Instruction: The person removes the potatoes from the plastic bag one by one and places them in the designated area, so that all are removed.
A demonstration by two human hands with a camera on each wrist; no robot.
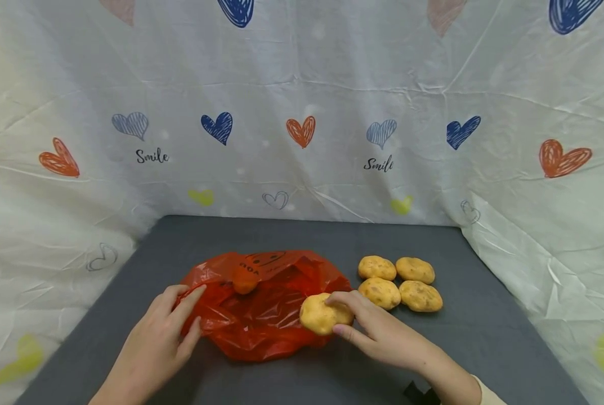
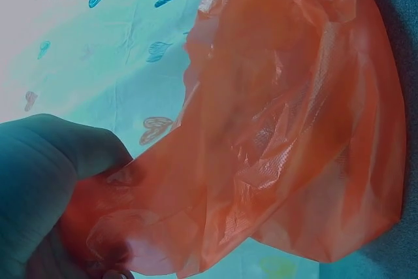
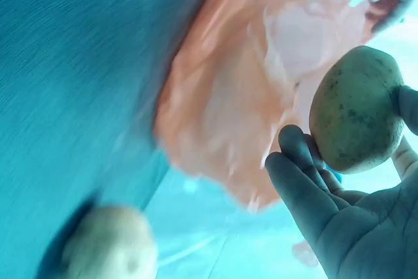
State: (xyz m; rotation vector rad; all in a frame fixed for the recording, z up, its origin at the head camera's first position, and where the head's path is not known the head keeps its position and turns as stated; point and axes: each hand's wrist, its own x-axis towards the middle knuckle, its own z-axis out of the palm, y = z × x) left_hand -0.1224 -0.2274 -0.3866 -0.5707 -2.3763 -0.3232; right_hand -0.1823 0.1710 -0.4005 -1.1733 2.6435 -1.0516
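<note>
A red plastic bag (image 1: 261,332) lies spread on the table, with dark print on its back part. My left hand (image 1: 152,337) pinches the bag's left edge between thumb and fingers; the left wrist view shows the red film (image 2: 281,129) stretching away from the thumb (image 2: 78,148). In my right hand (image 1: 383,332) is a potato (image 1: 322,315), gripped by thumb and fingertips over the bag's right side. The right wrist view shows dark specks on this potato (image 3: 358,109). A round orange thing (image 1: 244,280) shows at the bag's back left; its kind is unclear.
Several potatoes (image 1: 377,292) sit grouped on the grey table (image 1: 484,337) to the right of the bag. A white sheet with printed hearts (image 1: 332,67) hangs behind the table and along both sides. Something small and black (image 1: 420,394) shows by the right forearm.
</note>
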